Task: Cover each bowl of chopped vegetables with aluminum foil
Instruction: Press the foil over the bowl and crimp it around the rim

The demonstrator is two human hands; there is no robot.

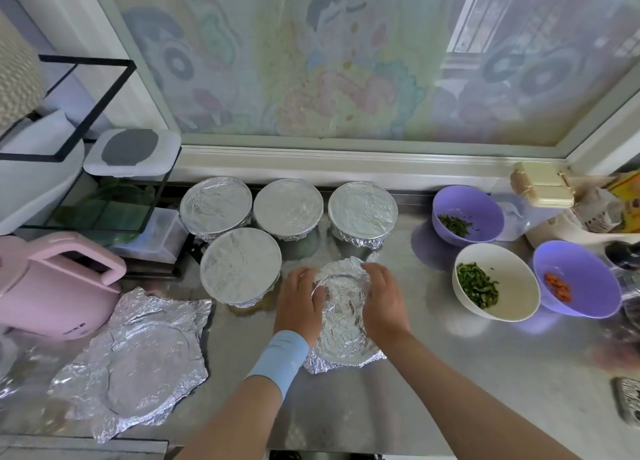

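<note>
Both hands, the left hand (298,300) and right hand (382,302), were pressed onto a foil sheet (343,324) being moulded over a bowl on the steel worktop (450,390). A pink kettle (52,286) and loose foil (138,355) were seen left, four foil-covered bowls (240,265) behind, three uncovered bowls (495,281) right, below a painted window (346,61).
</note>
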